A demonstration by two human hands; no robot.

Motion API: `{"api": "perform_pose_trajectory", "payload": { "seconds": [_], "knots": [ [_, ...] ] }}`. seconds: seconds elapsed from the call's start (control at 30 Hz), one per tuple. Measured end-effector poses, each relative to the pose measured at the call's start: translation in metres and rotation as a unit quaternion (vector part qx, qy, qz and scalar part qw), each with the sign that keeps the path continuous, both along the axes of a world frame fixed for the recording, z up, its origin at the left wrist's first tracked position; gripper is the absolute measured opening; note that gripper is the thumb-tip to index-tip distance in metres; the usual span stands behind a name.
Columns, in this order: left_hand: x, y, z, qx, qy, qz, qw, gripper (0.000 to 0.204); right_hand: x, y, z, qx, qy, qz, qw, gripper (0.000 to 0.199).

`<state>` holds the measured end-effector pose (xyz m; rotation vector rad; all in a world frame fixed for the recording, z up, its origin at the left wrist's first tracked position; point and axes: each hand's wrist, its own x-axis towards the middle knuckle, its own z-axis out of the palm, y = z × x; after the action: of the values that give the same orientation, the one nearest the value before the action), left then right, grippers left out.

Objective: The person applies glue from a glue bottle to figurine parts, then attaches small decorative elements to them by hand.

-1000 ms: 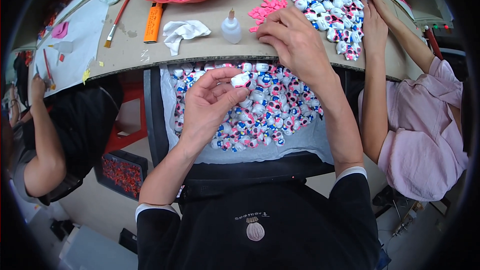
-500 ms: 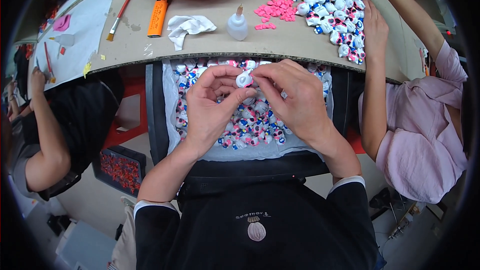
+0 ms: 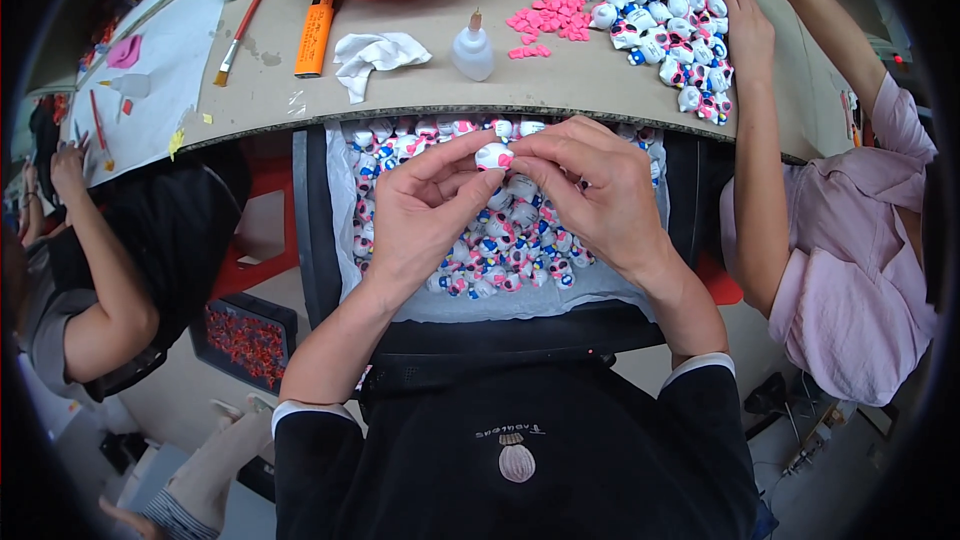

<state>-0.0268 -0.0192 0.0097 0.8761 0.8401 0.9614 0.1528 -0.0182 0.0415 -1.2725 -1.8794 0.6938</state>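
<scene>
Pinched between thumb and fingertips of both hands, one small white figurine (image 3: pixel 493 155) with a pink bit on top sits over the lap tray (image 3: pixel 312 240). Left hand (image 3: pixel 420 210) grips it from 8 o'clock, right hand (image 3: pixel 590 190) from 4 o'clock, about equally near. Its long axis cannot be told. Loose figurines (image 3: pixel 520 240) heap directly below at 6 o'clock; the glue bottle (image 3: pixel 472 48) stands at 12 o'clock on the table.

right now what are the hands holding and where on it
Both hands, left hand and right hand, pinch one small white figurine between their fingertips, gripping its sides above the tray of figurines.
</scene>
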Motion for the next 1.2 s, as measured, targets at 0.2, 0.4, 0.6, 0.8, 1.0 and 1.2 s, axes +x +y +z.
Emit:
{"api": "perform_pose_trajectory", "payload": {
  "seconds": [0.2, 0.4, 0.6, 0.8, 1.0, 1.2],
  "knots": [
    [0.001, -0.002, 0.002, 0.029, 0.048, 0.012, 0.998, 0.034, -0.003, -0.003, -0.001, 0.031, -0.011, 0.004, 0.999, 0.013],
    [0.002, -0.003, 0.003, 0.076, 0.088, 0.016, 0.993, 0.033, -0.003, -0.007, -0.002, 0.041, -0.011, 0.006, 0.999, 0.013],
    [-0.012, 0.006, 0.020, 0.236, 0.287, -0.046, 0.927, 0.025, 0.009, 0.000, 0.014, -0.056, 0.009, -0.018, 0.998, 0.015],
    [-0.031, 0.052, 0.034, 0.463, 0.547, 0.099, 0.690, 0.022, -0.014, 0.054, 0.001, 0.033, -0.004, -0.098, 0.995, 0.044],
    [-0.046, 0.091, 0.033, 0.527, 0.599, 0.153, 0.584, 0.017, -0.031, 0.069, -0.005, 0.028, -0.044, -0.073, 0.996, 0.029],
    [-0.049, 0.140, 0.024, 0.581, 0.601, 0.131, 0.533, 0.015, -0.023, 0.059, 0.003, -0.006, -0.024, -0.082, 0.996, 0.030]
  ]
}}
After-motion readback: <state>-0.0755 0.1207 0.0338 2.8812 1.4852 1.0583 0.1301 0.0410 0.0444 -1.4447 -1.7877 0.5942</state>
